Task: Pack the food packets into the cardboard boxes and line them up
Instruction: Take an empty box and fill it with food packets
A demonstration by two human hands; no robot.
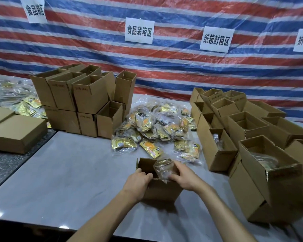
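An open cardboard box (162, 190) stands on the grey table in front of me. My left hand (138, 180) grips its near left rim, fingers curled over the edge. My right hand (184, 177) holds a clear-wrapped food packet (164, 169) at the box's mouth, partly inside. Just beyond the box lies a pile of yellow and clear food packets (156, 126).
Empty open boxes are stacked at the back left (84, 100). Rows of open boxes, some holding packets, stand on the right (252, 137). A flat carton (16, 131) and more packets (24, 105) lie far left. A striped tarp with paper signs hangs behind.
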